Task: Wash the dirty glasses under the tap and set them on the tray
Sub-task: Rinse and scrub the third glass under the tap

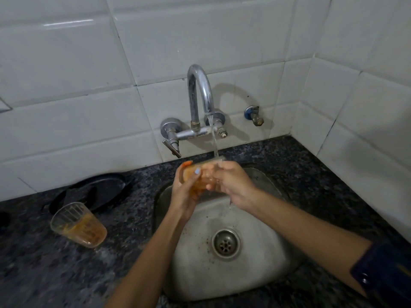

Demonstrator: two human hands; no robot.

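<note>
Two hands meet over the steel sink, likely so the orange runoff drains straight away. The tap runs just above the grip, its stream landing where the glass sits between the palms. The left hand wraps its curled fingers round the glass, seemingly tilted on its side; the right hand closes on the other end, apparently to rub it, though its fingertips are blurred. Left of the grip lies the dark tray, bare and within reach. Nearer than that, a second dirty glass stands on the counter, waiting.
</note>
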